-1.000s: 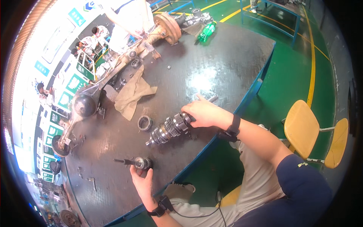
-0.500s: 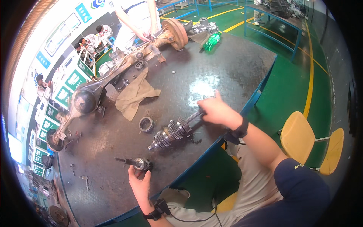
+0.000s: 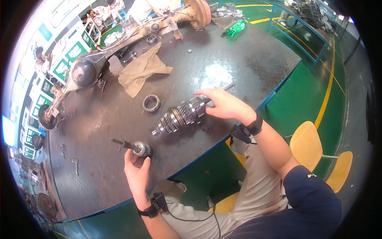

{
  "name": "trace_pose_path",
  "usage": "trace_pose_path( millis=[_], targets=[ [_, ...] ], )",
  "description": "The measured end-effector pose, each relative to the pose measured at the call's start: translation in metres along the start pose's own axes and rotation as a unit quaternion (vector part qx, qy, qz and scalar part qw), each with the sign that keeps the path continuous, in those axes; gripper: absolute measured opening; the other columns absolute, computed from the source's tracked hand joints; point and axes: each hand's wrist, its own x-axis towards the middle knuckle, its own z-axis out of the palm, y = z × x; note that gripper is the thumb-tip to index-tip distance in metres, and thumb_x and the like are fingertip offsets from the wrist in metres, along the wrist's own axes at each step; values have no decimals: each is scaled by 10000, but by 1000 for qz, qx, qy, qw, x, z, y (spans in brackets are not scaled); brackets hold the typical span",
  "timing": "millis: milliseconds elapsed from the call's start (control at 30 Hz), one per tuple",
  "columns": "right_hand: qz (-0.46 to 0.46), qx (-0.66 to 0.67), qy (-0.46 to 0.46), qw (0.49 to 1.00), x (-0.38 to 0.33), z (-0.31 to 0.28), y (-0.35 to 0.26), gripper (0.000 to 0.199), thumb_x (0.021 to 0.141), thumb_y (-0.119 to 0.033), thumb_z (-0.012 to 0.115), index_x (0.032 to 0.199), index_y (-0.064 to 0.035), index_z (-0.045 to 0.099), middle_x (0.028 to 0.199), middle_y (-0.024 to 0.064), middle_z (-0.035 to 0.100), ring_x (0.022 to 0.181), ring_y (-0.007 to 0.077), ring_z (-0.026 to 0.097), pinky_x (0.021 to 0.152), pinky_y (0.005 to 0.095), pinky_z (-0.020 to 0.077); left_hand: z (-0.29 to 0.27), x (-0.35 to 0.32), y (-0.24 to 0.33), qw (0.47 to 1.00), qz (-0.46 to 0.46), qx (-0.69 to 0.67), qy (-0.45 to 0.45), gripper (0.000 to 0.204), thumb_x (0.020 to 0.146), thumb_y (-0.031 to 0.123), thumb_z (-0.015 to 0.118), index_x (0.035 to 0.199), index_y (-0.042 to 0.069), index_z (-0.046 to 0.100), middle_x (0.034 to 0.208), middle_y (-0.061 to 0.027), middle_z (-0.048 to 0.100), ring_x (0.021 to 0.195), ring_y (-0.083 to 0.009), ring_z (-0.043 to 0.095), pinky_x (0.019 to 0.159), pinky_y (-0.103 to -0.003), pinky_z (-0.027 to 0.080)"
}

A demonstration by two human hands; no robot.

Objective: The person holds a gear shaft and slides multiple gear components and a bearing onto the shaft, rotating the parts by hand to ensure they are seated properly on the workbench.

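Observation:
My left hand [image 3: 137, 173] pinches a short gear shaft [image 3: 140, 149] between thumb and fingers near the table's front edge. Its thin splined end points left. To the right, a long transmission shaft with a stack of gears [image 3: 179, 116] lies slantwise on the table. My right hand [image 3: 227, 104] curls over its right part, index finger along the far side of the end gear and thumb on the near side. The bare shaft end sticks out beyond the hand; the palm hides the part beneath. A toothed metal ring [image 3: 151, 103] lies just behind the gear stack.
The dark steel table [image 3: 254, 51] has a blue edge. A rusty axle housing [image 3: 85, 72] spans its far left side. Also on it are a brown cloth [image 3: 144, 71] and a green plastic bottle [image 3: 237, 28]. Yellow chairs [image 3: 306, 143] stand at right; another person's hand [image 3: 159, 12] is beyond the axle.
My right hand has slid from the bare shaft end toward the gear stack, uncovering the tip. My left hand keeps its hold on the short gear shaft. The whole view has shifted.

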Motion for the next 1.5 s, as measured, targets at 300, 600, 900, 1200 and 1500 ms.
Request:
trace_pose_path(
  millis=[300,600,900,1200,1500],
  targets=[
    [-25,-53,-65,996,8,5,4,713,829,-216,834,1472,-89,553,1368,130,669,1290,346,627,1150,548,385,-1,-1,-13,1000,10,-24,-9,699,857,44,802,1489,-20,511,1355,-204,697,1214,-299,695,1049,-431,541],
    [-26,-75,-50,996,-6,-19,28,739,848,-184,834,1521,-151,532,1407,102,672,1289,330,631,1158,585,358,-1,5,-20,1000,18,-23,-4,725,850,59,815,1501,-26,506,1369,-205,694,1207,-308,700,1041,-433,548],
    [-4,-68,-35,997,-13,-43,38,685,822,-126,834,1468,-133,606,1379,125,678,1252,357,619,1145,487,418,-5,1,-9,1000,1,0,-5,735,854,80,813,1503,-53,496,1394,-210,680,1239,-317,687,1054,-439,539],
    [-103,33,11,994,-2,-5,21,661,924,-36,715,1553,-106,525,1515,169,601,1368,374,590,1165,450,469,-2,4,-15,999,-3,-37,-15,744,865,32,814,1521,-47,471,1399,-195,664,1230,-288,674,1059,-416,535],
    [-45,-25,-45,998,2,-7,24,621,937,-82,672,1540,-95,526,1433,167,654,1358,354,600,1273,569,311,-3,4,-15,1000,4,-24,-16,759,856,51,827,1518,-56,469,1404,-211,661,1236,-299,675,1062,-426,536]
  ],
)
